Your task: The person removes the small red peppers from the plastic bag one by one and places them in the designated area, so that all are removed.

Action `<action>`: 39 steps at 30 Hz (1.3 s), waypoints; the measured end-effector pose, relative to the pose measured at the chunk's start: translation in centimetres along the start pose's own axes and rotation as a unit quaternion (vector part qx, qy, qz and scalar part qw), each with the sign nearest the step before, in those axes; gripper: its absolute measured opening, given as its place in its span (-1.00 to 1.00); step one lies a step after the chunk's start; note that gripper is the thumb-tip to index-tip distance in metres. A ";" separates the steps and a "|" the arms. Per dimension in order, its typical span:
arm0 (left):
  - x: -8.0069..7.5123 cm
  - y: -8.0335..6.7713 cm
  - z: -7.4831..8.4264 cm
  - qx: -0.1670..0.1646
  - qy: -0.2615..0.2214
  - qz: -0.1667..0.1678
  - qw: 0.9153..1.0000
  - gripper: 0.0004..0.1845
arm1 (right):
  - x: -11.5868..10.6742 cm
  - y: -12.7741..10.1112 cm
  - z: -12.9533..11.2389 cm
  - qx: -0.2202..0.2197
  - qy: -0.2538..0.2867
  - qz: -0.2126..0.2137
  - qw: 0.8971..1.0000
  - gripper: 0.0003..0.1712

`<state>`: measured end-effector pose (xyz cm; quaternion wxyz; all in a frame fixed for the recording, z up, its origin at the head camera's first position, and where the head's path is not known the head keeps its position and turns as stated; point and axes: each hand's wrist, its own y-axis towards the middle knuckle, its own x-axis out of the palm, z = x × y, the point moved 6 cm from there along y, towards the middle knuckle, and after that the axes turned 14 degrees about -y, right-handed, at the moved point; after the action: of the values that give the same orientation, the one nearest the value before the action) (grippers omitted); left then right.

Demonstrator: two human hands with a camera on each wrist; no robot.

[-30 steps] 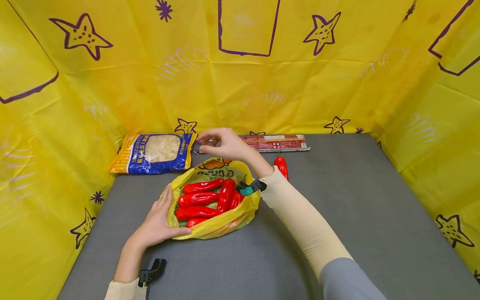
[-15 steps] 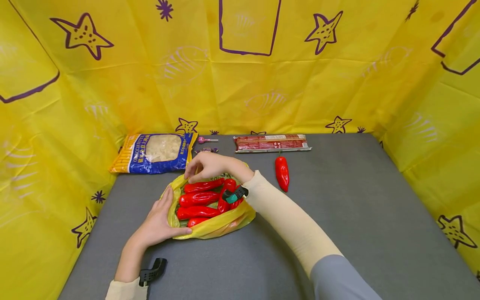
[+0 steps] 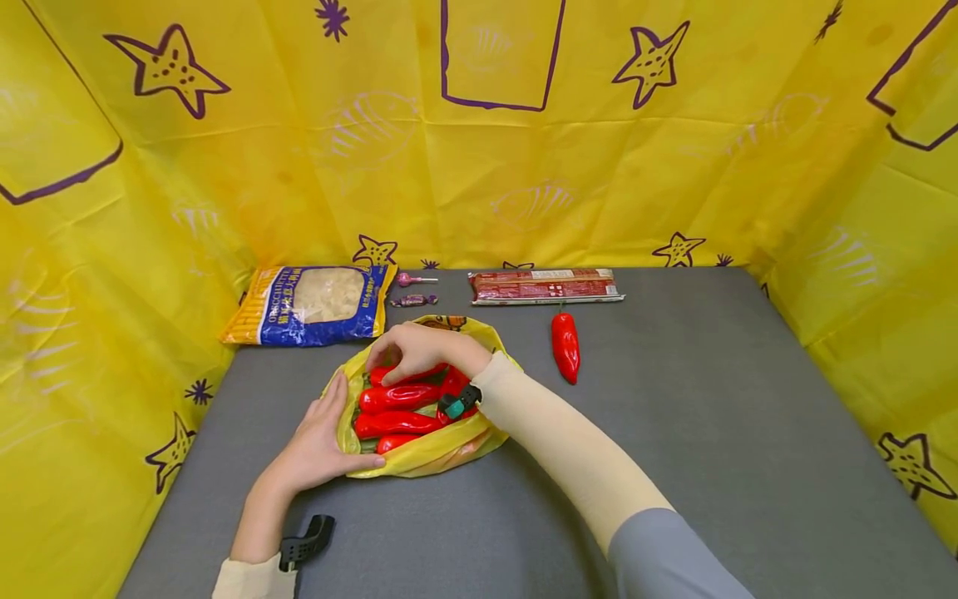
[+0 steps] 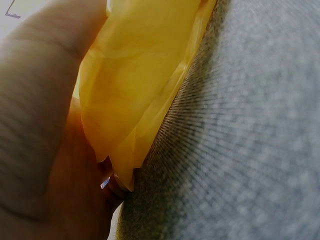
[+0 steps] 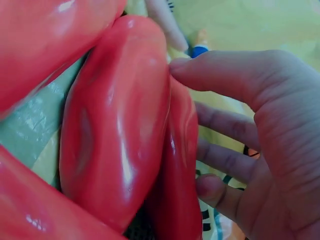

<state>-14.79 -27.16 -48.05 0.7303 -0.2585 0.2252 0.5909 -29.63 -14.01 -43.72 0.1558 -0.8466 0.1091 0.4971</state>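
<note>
A yellow plastic bag lies with its mouth spread, several red peppers inside it. My left hand rests along the bag's left side, fingers on the outside and thumb along the near rim. In the left wrist view, yellow plastic sits against that hand. My right hand reaches into the bag over the farthest pepper. In the right wrist view, thumb and fingertips touch its far side without closing round it. The hand partly covers the peppers from the head camera.
A blue and yellow pasta packet lies at back left. Beside it are a pink lollipop and a purple wrapped candy. A long red packet lies farther right, with one loose red pepper in front. Yellow cloth surrounds the grey table.
My right hand has come back from near the lollipop and candy, down into the bag onto the peppers. My left hand stays at the bag's side. The loose pepper is fully visible now.
</note>
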 end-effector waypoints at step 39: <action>0.0 -0.1 -0.1 -0.014 -0.002 0.002 1.000 0.59 | 0.2 -0.2 0.7 -0.002 -0.041 -0.040 0.998 -0.56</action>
<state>-14.71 -27.23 -48.11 0.7259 -0.2673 0.2161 0.5957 -30.10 -13.59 -44.19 0.1777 -0.8294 0.0679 0.5253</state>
